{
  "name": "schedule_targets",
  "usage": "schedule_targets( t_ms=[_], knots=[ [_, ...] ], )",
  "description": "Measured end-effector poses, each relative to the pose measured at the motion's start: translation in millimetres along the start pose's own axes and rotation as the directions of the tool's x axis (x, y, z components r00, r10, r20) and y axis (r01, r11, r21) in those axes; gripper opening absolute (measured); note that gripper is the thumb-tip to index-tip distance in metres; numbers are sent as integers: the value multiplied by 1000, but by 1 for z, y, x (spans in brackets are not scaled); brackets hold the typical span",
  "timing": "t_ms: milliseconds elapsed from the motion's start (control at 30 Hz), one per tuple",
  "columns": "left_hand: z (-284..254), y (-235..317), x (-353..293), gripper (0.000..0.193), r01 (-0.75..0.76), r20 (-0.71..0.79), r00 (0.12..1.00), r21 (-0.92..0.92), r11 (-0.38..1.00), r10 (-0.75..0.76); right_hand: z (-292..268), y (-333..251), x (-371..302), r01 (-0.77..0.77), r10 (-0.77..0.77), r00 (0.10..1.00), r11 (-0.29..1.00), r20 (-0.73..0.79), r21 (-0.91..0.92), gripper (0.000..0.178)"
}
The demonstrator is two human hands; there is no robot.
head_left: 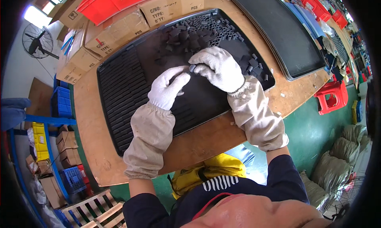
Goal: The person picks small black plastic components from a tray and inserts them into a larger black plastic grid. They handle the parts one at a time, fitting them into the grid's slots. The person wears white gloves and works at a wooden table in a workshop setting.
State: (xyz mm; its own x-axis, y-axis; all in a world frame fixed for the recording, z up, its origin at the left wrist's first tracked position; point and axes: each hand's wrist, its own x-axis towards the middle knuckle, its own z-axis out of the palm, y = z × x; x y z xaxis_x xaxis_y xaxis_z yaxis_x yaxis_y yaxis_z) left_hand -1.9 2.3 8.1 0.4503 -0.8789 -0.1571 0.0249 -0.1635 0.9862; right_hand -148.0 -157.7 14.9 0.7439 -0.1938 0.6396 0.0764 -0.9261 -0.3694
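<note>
Both my hands wear white knit gloves, and pale sleeve covers reach over the forearms. Between the fingertips of my right hand (220, 68) is a small grey tube piece (192, 68), pinched above the middle of a black tray (186, 129). My left hand (167, 87) comes up to it from the left, with its forefinger stretched to the piece and its thumb apart below; its other fingers are mostly hidden. Neat rows of dark tube pieces (123, 89) lie in the tray's left part. Loose tube pieces (198, 33) are heaped at the far side, some standing on end.
More loose pieces (252, 65) lie at the tray's right end. Cardboard boxes (119, 33) and a red bin (111, 3) stand behind it. Stacked black trays (285, 37) sit to the right on the wooden table (89, 148). A red stool (332, 97) is beyond the right edge.
</note>
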Motion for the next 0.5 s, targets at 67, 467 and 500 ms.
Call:
schedule_targets(
  t_ms=[67, 467, 500],
  knots=[
    [1, 0, -1, 38, 12, -20, 1000, -7, 1000, -12, 7, -3, 0, 37, -37, 999, 999, -24, 2, 27],
    [-4, -6, 1, 43, 72, 50, 997, -202, 977, -63, 17, -6, 1, 77, -54, 990, 980, -128, 184, 21],
    [-4, -6, 1, 42, 66, 56, 997, -192, 979, -56, 19, -5, 0, 72, -48, 991, 978, -126, 198, 22]
  ],
)
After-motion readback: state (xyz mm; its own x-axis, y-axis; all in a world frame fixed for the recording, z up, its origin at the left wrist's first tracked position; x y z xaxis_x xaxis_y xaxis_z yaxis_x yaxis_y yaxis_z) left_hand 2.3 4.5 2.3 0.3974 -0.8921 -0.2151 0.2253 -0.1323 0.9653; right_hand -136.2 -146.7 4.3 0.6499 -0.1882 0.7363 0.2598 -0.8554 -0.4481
